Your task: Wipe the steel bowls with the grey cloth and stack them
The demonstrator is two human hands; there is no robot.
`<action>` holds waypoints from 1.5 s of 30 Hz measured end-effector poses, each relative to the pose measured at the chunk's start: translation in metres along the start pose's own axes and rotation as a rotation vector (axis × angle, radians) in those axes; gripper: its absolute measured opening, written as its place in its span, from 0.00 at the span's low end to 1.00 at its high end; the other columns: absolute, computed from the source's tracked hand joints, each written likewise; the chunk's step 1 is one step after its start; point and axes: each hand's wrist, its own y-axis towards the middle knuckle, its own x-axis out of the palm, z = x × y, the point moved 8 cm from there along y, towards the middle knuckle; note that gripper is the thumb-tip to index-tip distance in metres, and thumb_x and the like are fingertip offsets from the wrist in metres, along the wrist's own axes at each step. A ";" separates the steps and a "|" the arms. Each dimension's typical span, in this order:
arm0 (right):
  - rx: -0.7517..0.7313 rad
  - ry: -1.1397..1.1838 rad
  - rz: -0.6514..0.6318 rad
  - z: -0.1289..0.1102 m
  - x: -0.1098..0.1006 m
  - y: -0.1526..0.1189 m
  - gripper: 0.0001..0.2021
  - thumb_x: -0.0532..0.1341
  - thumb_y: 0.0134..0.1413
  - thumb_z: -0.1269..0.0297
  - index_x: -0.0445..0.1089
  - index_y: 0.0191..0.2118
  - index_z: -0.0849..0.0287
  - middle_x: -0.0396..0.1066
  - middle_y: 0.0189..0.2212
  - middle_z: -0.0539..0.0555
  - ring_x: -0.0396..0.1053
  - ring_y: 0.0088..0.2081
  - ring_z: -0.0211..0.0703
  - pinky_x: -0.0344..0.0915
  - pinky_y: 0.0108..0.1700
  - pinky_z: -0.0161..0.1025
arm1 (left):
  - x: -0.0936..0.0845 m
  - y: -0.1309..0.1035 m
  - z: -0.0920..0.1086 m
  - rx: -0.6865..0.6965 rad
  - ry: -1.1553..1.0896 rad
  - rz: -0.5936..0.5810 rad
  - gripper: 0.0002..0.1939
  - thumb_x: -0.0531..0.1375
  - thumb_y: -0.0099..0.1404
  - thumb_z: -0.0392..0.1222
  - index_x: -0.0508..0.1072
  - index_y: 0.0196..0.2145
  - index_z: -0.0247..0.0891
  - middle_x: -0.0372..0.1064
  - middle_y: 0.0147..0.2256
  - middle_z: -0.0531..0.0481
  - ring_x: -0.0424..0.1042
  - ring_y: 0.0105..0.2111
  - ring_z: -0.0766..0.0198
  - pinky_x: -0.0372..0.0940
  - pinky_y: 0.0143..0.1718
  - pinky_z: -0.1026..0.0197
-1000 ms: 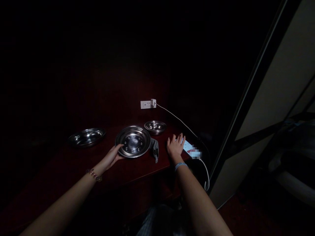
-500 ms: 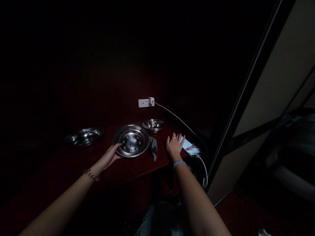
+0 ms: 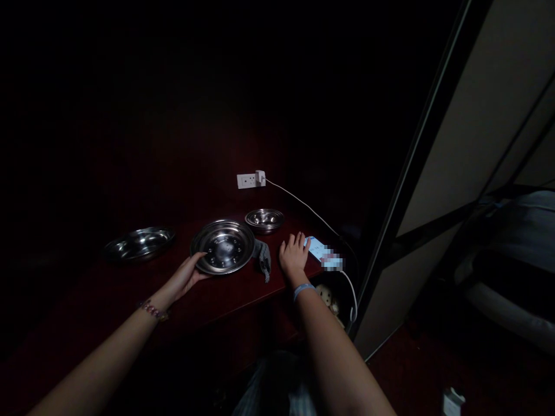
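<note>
Head view: the person's left hand (image 3: 184,278) has its grip on the near-left rim of a round, shiny silver metal plate (image 3: 224,247) over the dark red desk (image 3: 236,292), thumb on top. Right hand (image 3: 295,257) grips nothing visible; fingers spread, palm down beside a lit rectangular phone (image 3: 318,248), contact unclear. Technique: firm thumb on the rim, fingers supporting beneath, plate steady. Count: one held plate; one wide, shallow silver metal dish (image 3: 141,244), left; one phone; one crumpled grey cloth (image 3: 263,261) by the plate; small silver metal bowls (image 3: 264,221) apparently nested, number unclear.
</note>
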 end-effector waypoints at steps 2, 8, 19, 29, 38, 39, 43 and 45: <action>0.058 0.009 0.027 0.012 -0.001 0.005 0.28 0.46 0.70 0.64 0.66 0.65 0.77 0.57 0.71 0.78 0.48 0.76 0.62 0.32 0.75 0.61 | -0.002 0.000 0.000 -0.002 0.004 0.020 0.07 0.58 0.69 0.30 0.76 0.43 0.30 0.81 0.38 0.40 0.82 0.35 0.58 0.81 0.37 0.55; 0.099 0.002 0.035 0.027 0.000 0.012 0.27 0.46 0.69 0.64 0.68 0.62 0.78 0.67 0.65 0.79 0.51 0.74 0.64 0.30 0.74 0.63 | 0.001 0.000 -0.001 -0.002 0.024 -0.010 0.06 0.58 0.70 0.30 0.76 0.42 0.31 0.81 0.36 0.42 0.82 0.33 0.59 0.81 0.36 0.56; 0.051 -0.030 0.107 0.023 0.001 0.010 0.27 0.47 0.69 0.66 0.67 0.64 0.77 0.64 0.67 0.77 0.53 0.74 0.64 0.36 0.74 0.63 | 0.000 0.001 -0.002 -0.009 0.019 -0.025 0.07 0.59 0.70 0.30 0.75 0.44 0.31 0.81 0.38 0.41 0.82 0.35 0.59 0.81 0.40 0.56; -0.138 -0.065 0.044 -0.001 -0.002 0.009 0.23 0.51 0.68 0.66 0.68 0.62 0.74 0.63 0.68 0.76 0.55 0.73 0.59 0.38 0.75 0.57 | -0.005 0.003 -0.001 -0.088 -0.068 0.061 0.13 0.56 0.71 0.31 0.74 0.51 0.27 0.80 0.39 0.39 0.81 0.33 0.59 0.80 0.35 0.58; 0.072 -0.068 0.036 0.022 0.001 0.013 0.26 0.48 0.65 0.68 0.68 0.62 0.77 0.64 0.67 0.79 0.52 0.74 0.64 0.37 0.74 0.62 | -0.007 0.004 -0.002 -0.094 -0.051 0.059 0.15 0.55 0.72 0.31 0.73 0.54 0.28 0.79 0.40 0.40 0.81 0.33 0.60 0.80 0.34 0.58; 0.074 -0.061 0.027 0.022 0.002 0.013 0.26 0.48 0.65 0.68 0.68 0.61 0.77 0.65 0.66 0.79 0.52 0.74 0.64 0.37 0.74 0.62 | -0.007 0.005 -0.002 -0.090 -0.052 0.059 0.15 0.55 0.72 0.31 0.73 0.54 0.28 0.79 0.39 0.40 0.81 0.33 0.60 0.80 0.34 0.58; 0.088 -0.051 0.020 0.024 0.002 0.012 0.25 0.48 0.65 0.68 0.69 0.60 0.77 0.67 0.64 0.80 0.54 0.73 0.64 0.37 0.74 0.61 | -0.007 0.006 -0.003 -0.098 -0.058 0.047 0.14 0.56 0.72 0.31 0.72 0.53 0.28 0.79 0.39 0.40 0.81 0.33 0.60 0.80 0.35 0.59; 0.092 -0.050 0.038 0.024 0.000 0.011 0.26 0.48 0.64 0.67 0.69 0.60 0.77 0.65 0.66 0.80 0.53 0.73 0.64 0.38 0.73 0.62 | -0.007 0.006 -0.004 -0.104 -0.060 0.044 0.14 0.56 0.72 0.31 0.72 0.52 0.28 0.79 0.39 0.40 0.81 0.33 0.60 0.80 0.35 0.59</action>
